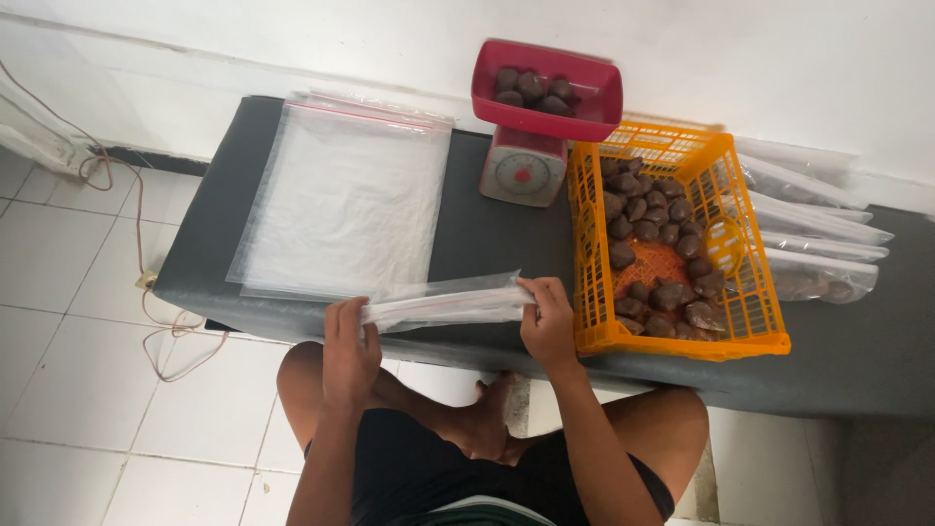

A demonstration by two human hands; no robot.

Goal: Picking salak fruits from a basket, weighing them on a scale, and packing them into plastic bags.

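Between our two hands, at the bench's (487,244) near edge, we hold a clear zip bag (443,304): left hand (349,353) pinches one end, right hand (547,321) the other. Its long axis runs left to right, parallel with that edge. Beyond lie a stack of flat bags (341,195), a kitchen scale (523,170) with a red tray (545,88), and an orange basket (682,244) of brown fruit (662,234).
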